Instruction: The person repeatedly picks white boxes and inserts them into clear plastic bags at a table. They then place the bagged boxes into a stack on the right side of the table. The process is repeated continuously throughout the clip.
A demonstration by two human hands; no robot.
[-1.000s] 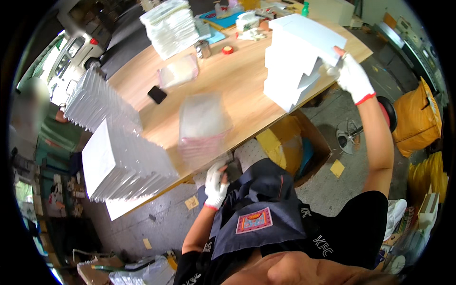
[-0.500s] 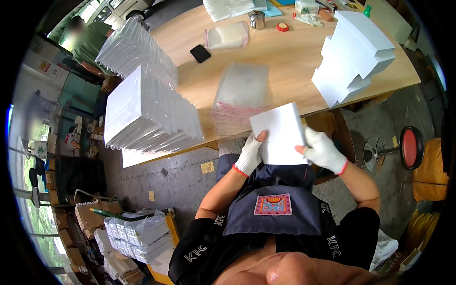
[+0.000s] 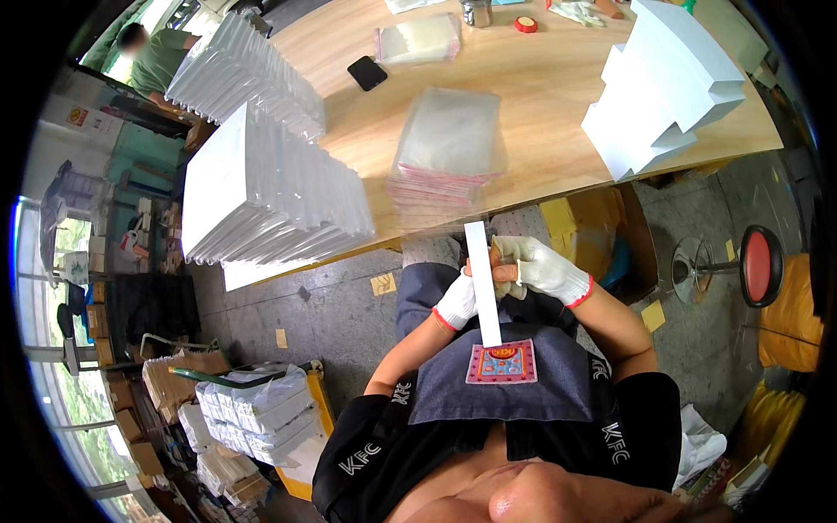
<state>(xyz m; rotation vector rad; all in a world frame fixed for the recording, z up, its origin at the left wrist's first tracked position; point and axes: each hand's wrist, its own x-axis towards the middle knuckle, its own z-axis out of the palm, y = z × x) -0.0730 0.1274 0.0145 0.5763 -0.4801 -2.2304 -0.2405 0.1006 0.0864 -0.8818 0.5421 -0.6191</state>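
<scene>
Over my lap I hold a flat white box (image 3: 483,288) up on edge, so that only its narrow side faces me. My left hand (image 3: 458,301), in a white fingerless glove with a red cuff, grips it from the left, its fingers partly hidden behind it. From the right, my gloved right hand (image 3: 542,272) has its bent fingers against the box. Beyond my hands, near the table edge, lies a pile of clear plastic bags (image 3: 449,131) with pink edges.
On the wooden table (image 3: 540,122), tall stacks of white boxes in clear film (image 3: 218,183) stand at left and bare white boxes (image 3: 649,105) at right. A black phone (image 3: 367,73) and a metal can (image 3: 476,12) lie farther back. A red-seated stool (image 3: 761,268) stands right.
The box has turned from showing its broad face to showing its narrow side. My right hand has moved left and closer to my left hand. The view has shifted slightly.
</scene>
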